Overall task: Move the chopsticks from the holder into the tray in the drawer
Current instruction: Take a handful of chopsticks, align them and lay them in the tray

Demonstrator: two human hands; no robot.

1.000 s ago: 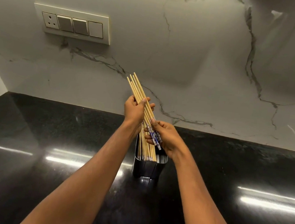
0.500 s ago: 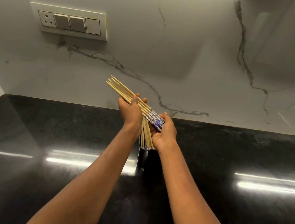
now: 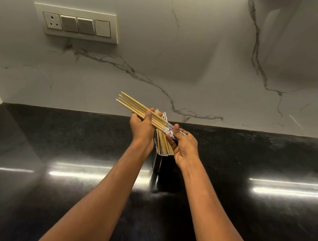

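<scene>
Looking left to right, I saw a switch plate on the marble wall, well apart from the work. My left hand was closed around a bundle of chopsticks, thumb across the top. The bundle lay nearly level above the holder, its long axis running from upper left to lower right; the bare wooden tips pointed left toward the wall and the blue-patterned ends pointed right. My right hand pinched those patterned ends between thumb and fingers. Below, more chopsticks stood upright in the dark holder on the glossy black tabletop. My hands hid most of the holder's rim, so I could not count what was left inside. Both forearms were cut off by the bottom edge.
</scene>
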